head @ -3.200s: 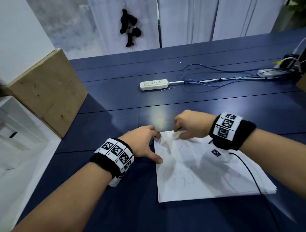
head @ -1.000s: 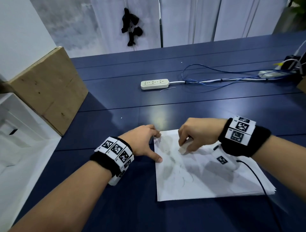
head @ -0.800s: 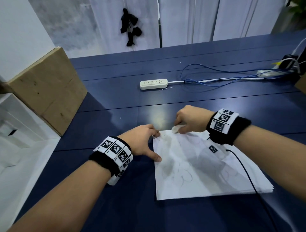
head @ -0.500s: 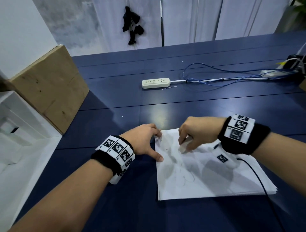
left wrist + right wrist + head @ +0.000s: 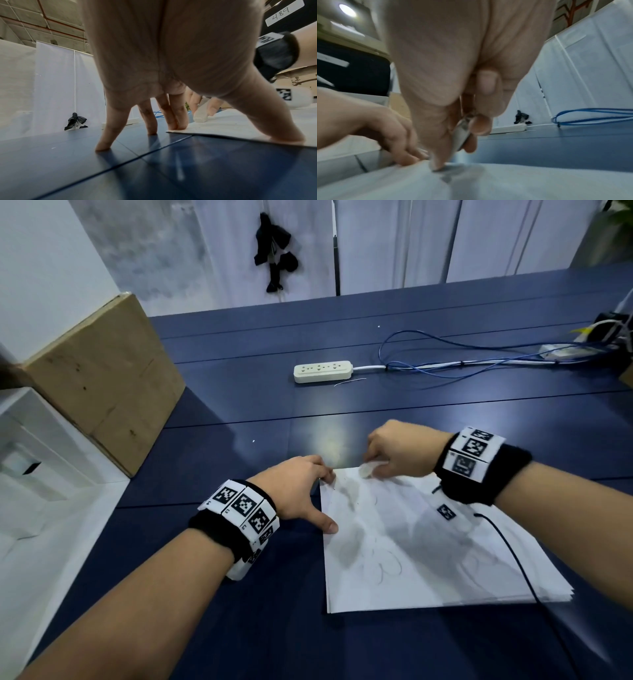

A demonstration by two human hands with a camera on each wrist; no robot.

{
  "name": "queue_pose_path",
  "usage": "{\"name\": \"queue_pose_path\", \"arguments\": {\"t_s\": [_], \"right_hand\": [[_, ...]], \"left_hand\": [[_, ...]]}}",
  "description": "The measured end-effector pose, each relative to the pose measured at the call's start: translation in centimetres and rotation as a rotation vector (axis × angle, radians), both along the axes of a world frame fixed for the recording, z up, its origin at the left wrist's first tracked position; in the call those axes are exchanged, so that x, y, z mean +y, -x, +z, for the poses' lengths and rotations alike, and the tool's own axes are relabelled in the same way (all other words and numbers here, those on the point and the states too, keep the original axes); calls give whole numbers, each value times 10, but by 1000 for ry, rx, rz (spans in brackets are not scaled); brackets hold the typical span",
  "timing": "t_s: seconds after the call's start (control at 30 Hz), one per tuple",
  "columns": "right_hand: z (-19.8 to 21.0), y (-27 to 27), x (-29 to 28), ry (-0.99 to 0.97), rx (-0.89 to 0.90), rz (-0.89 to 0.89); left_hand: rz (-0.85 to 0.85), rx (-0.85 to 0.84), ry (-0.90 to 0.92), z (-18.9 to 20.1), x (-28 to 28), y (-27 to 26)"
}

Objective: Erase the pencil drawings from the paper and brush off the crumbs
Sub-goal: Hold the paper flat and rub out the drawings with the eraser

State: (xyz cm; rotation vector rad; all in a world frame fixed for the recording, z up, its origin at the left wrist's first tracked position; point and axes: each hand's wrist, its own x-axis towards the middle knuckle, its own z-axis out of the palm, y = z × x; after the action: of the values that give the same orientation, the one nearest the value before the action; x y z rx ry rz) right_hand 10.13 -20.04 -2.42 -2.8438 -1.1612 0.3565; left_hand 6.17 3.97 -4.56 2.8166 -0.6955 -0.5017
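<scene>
right hand (image 5: 400, 451) shifted back up to the sheet's 12 o'clock edge, small white eraser (image 5: 368, 469) pinched in curled fingers | left hand (image 5: 296, 491) spread, fingertips pressed on white pencil-marked paper (image 5: 428, 542) at its 10 o'clock corner (thumb on the edge) | paper laid flat on dark blue table (image 5: 239, 412)

Bare forearms, no sleeves; behind the fingers of the left hand (image 5: 294, 491) a black wristband (image 5: 219, 529) ringed with white square tiles (image 5: 245, 505) bearing black-and-white coded markers; behind the right hand (image 5: 400, 451) a matching band (image 5: 479, 470) with tiles (image 5: 474, 451); under it a white tagged pod (image 5: 448, 513) trailing a thin black cable (image 5: 513, 556).
</scene>
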Motion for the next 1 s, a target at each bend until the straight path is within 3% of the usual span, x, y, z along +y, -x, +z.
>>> {"name": "queue_pose_path", "arguments": {"t_s": [0.07, 0.13, 0.27, 0.47, 0.53, 0.67, 0.87, 1.0], "right_hand": [[-2, -7, -1, -17, -21, -73], [-1, 3, -3, -17, -2, -9], [-1, 33, -7, 39, 207, 118], [-1, -4, -3, 30, -44, -65], [-1, 3, -6, 37, -27, -33], [-1, 33, -13, 26, 217, 117], [-2, -6, -7, -28, -7, -36], [0, 17, -11, -52, 80, 74]], "left_hand": [[-2, 1, -1, 0, 0, 0], [3, 2, -4, 0, 0, 0], [10, 13, -4, -1, 1, 0], [8, 4, -4, 0, 1, 0], [8, 3, -4, 0, 0, 1], [12, 11, -1, 0, -1, 1], [0, 10, -4, 0, 0, 0], [16, 11, -4, -1, 1, 0]]}}
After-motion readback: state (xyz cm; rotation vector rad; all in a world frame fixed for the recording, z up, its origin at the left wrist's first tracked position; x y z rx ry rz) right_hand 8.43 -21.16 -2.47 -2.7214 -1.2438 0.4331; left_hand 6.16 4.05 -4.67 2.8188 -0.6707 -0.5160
